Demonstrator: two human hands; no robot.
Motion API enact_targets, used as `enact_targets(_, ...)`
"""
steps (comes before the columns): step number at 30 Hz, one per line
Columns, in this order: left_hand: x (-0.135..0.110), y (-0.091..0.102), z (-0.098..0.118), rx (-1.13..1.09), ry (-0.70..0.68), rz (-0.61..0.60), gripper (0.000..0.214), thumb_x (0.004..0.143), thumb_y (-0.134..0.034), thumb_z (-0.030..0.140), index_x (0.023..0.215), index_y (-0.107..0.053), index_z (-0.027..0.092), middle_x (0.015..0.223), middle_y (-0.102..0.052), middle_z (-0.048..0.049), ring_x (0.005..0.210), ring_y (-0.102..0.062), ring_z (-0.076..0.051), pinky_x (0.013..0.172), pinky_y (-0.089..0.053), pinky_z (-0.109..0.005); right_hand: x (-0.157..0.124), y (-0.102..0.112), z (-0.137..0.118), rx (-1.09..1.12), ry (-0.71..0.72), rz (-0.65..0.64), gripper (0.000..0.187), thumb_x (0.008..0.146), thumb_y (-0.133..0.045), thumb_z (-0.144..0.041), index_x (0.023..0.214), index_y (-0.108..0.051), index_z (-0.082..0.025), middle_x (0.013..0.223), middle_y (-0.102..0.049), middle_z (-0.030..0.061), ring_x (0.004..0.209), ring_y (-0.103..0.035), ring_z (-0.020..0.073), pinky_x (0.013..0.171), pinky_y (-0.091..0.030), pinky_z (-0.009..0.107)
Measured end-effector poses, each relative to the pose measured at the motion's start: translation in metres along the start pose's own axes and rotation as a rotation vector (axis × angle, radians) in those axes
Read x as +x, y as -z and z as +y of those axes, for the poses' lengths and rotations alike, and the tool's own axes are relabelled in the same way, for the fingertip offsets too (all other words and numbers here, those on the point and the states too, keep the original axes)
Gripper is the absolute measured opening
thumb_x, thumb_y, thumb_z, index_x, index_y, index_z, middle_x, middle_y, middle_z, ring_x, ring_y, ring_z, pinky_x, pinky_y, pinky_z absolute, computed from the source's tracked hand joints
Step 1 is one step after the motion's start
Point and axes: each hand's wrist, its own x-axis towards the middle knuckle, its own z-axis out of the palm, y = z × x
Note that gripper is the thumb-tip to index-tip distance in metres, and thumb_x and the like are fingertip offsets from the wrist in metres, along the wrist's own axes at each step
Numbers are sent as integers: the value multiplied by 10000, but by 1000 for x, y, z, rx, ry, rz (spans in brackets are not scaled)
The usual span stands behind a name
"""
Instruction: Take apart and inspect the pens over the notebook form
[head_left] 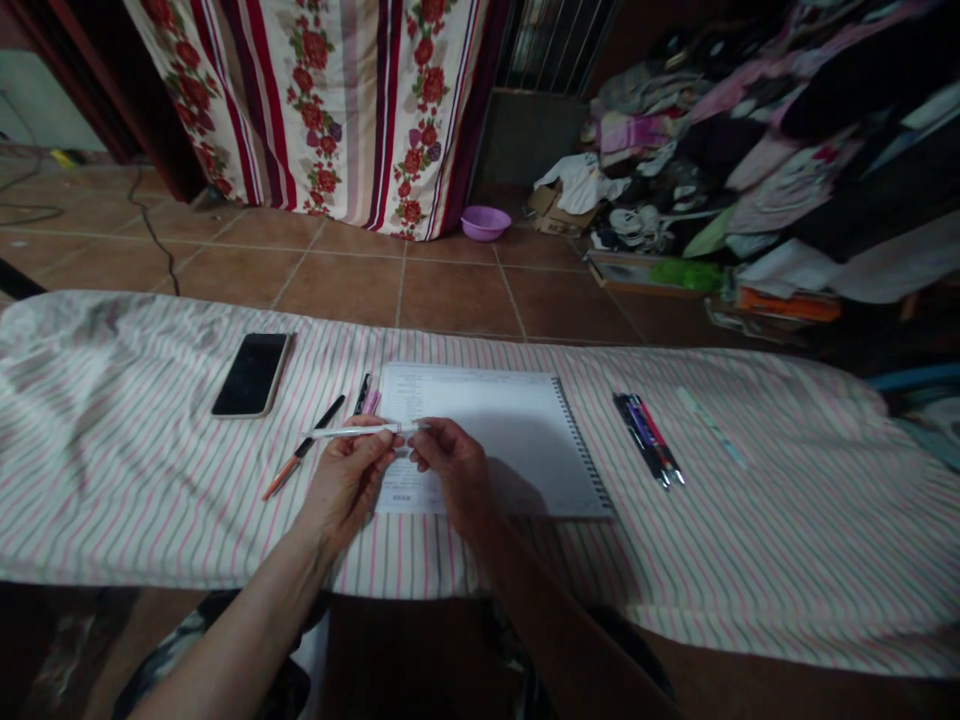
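Note:
A thin white pen (pixel 358 431) lies level between both hands, just above the near left corner of a white spiral notebook (pixel 517 430). My left hand (pixel 347 482) curls round the pen's middle. My right hand (pixel 450 465) pinches the pen's right tip with thumb and forefinger. The notebook rests on a striped cloth-covered board (pixel 787 520).
A black phone (pixel 251 374) lies face up at the left. An orange-and-black pen (pixel 302 450) and a dark and a pink pen (pixel 366 396) lie left of the notebook. Three pens (pixel 649 438) and a pale one (pixel 712 428) lie at the right. Tiled floor, a floral curtain (pixel 337 110), a purple bowl (pixel 485 222) and a clothes heap (pixel 750 150) stand behind.

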Motion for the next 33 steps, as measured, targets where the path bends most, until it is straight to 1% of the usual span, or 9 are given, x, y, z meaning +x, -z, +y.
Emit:
enact_targets(8, -6, -3, -5, 34, 47, -134, 228, 685, -677, 68, 902, -638, 124, 750, -710, -56, 690, -662, -107, 641, -511, -153, 1, 10, -12, 100, -40, 86, 222, 615, -747, -328, 766, -666, -188, 595, -616, -33, 531, -516, 80, 540, -406, 229)
enact_targets(13, -14, 4, 3, 90, 74, -410, 448, 634, -605, -32, 1048, -664, 128, 1002, -707, -110, 972, -639, -194, 793, -482, -236, 4, 25, -25, 156, -111, 32, 256, 582, -781, -338, 774, -675, -205, 655, -614, -34, 554, -500, 71, 547, -392, 219)
enact_targets(18, -16, 18, 17, 117, 156, -783, 558, 715, -638, 141, 1264, -543, 145, 1229, -595, -175, 1189, -496, -329, 926, -413, -423, 5, 37, -35, 130, -128, -112, 230, 590, -783, -326, 747, -668, -201, 598, -558, -46, 534, -447, 63, 524, -347, 213)
enact_targets(20, -17, 23, 23, 144, 184, -860, 618, 731, -652, 202, 1324, -478, 179, 1289, -548, -172, 1231, -447, -348, 925, -406, -454, 5, 41, -37, 128, -133, -134, 237, 579, -787, -328, 738, -664, -202, 586, -538, -51, 527, -427, 63, 518, -330, 215)
enact_targets(23, -15, 28, 25, 250, 150, -820, 557, 761, -653, 314, 1284, -523, 174, 1259, -566, -179, 1159, -507, -329, 877, -437, -425, 5, 43, -37, 71, -104, -152, 220, 600, -769, -329, 746, -663, -204, 568, -511, -56, 523, -404, 64, 514, -307, 221)
enact_targets(26, -9, 28, 15, 534, 22, -575, 388, 781, -637, 351, 1104, -641, 134, 930, -683, -133, 797, -613, -203, 701, -473, -314, 3, 40, -34, -59, -62, -189, 184, 635, -738, -314, 764, -673, -199, 536, -483, -60, 511, -383, 69, 503, -288, 229)
enact_targets(28, -6, 27, 5, 774, -72, -429, 282, 791, -620, 353, 967, -673, 139, 698, -636, -51, 603, -533, -131, 563, -422, -241, 1, 34, -32, -84, -57, -204, 178, 641, -728, -307, 774, -679, -200, 535, -476, -62, 509, -383, 72, 501, -289, 230)
enact_targets(31, -5, 24, -7, 992, -188, -428, 273, 834, -534, 395, 834, -660, 153, 576, -524, 10, 501, -418, -96, 458, -323, -206, -1, 27, -29, -33, -57, -186, 203, 631, -730, -317, 791, -682, -202, 549, -482, -61, 508, -388, 73, 499, -297, 228)
enact_targets(33, -5, 22, -11, 1085, -261, -431, 293, 858, -481, 399, 856, -649, 159, 571, -508, 14, 493, -418, -101, 452, -319, -207, -1, 25, -27, -11, -59, -147, 223, 627, -731, -338, 792, -680, -197, 549, -492, -59, 496, -377, 71, 488, -292, 227)
